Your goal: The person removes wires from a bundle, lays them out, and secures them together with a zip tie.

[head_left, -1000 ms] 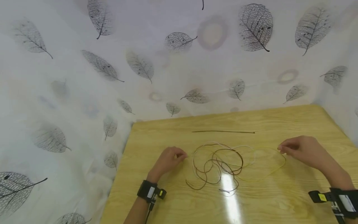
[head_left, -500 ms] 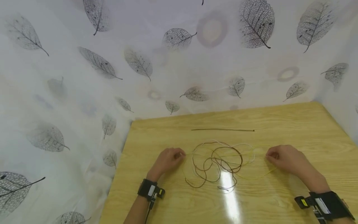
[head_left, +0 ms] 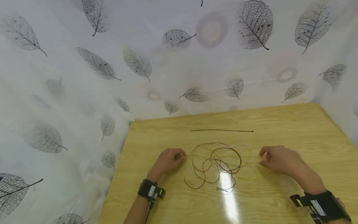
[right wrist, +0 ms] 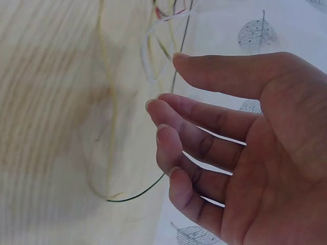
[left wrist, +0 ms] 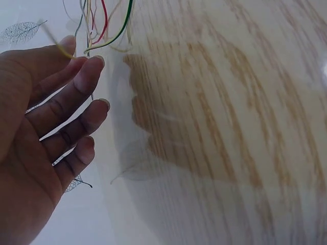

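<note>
Left hand: my thumb and forefinger pinch a thin strand, yellow as far as the blurred wrist view lets me judge; my other fingers curve loosely below it. Right hand: thumb apart from the forefinger, fingers lightly bent and holding nothing, just beside the outer loops of the tangle.

The tangle of cords lies on the wood-grained counter, between my two hands. Appearance: thin, limp, several colours, crossing over one another in wide, uneven loops. The brown cord shows most strongly from the head view, with rounded bends and loose ends toward my side. The white cord makes a pale loop at the right of the heap. Yellow lengths are faint against the wood. From the left wrist I also see a green length and a red length above my fingertips. From the right wrist, a yellow length runs down the counter and meets a dark green curve passing toward my fingers.

Beyond the tangle, well apart from both hands, a dark, straight cord lies crosswise on the counter.
</note>
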Demonstrator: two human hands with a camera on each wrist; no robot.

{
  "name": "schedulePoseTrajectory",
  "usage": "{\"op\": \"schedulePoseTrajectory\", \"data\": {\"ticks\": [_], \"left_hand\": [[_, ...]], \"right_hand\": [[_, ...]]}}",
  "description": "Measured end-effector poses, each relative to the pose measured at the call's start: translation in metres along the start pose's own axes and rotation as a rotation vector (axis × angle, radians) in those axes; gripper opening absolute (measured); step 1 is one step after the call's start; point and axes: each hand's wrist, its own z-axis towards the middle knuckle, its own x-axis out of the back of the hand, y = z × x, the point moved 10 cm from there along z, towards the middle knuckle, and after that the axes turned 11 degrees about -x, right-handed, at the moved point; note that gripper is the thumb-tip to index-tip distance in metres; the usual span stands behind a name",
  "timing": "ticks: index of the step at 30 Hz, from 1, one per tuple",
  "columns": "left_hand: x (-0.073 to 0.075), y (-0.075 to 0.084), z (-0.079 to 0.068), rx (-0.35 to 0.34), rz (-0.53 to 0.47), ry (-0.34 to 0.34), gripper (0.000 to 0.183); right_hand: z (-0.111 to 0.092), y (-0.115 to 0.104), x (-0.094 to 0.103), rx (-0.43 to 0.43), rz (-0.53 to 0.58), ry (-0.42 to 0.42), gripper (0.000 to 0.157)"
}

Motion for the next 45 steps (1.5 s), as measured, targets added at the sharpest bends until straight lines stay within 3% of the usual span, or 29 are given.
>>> {"op": "schedulePoseTrajectory", "data": {"ticks": [11,13,18,21,26,35,41,45], "left_hand": [[0.008,0.010,0.004,-0.023,0.040,0.027,0.017],[0.011,0.014,0.006,-0.038,0.051,0.043,0.015],[0.018,0.035,0.016,-0.154,0.045,0.079,0.013],[0.018,0.045,0.018,-0.197,0.036,0.081,0.013],[0.016,0.044,0.015,-0.185,0.059,0.090,0.012],[0.022,0.042,0.012,-0.158,0.025,0.079,0.012],[0.022,0.045,0.013,-0.174,0.014,0.083,0.012],[0.023,0.050,0.017,-0.204,0.026,0.096,0.012]], "right_hand": [[0.012,-0.041,0.007,0.121,0.045,0.029,0.014],[0.023,-0.042,0.015,0.130,0.058,0.065,0.011],[0.066,-0.040,0.034,0.132,0.031,0.162,0.015],[0.089,-0.039,0.030,0.118,-0.006,0.144,0.021],[0.110,-0.037,0.015,0.095,-0.079,0.095,0.026],[0.127,-0.031,0.006,0.100,-0.116,0.143,0.008],[0.133,-0.035,0.001,0.113,-0.159,0.140,0.042],[0.127,-0.037,0.003,0.111,-0.147,0.131,0.045]]}}
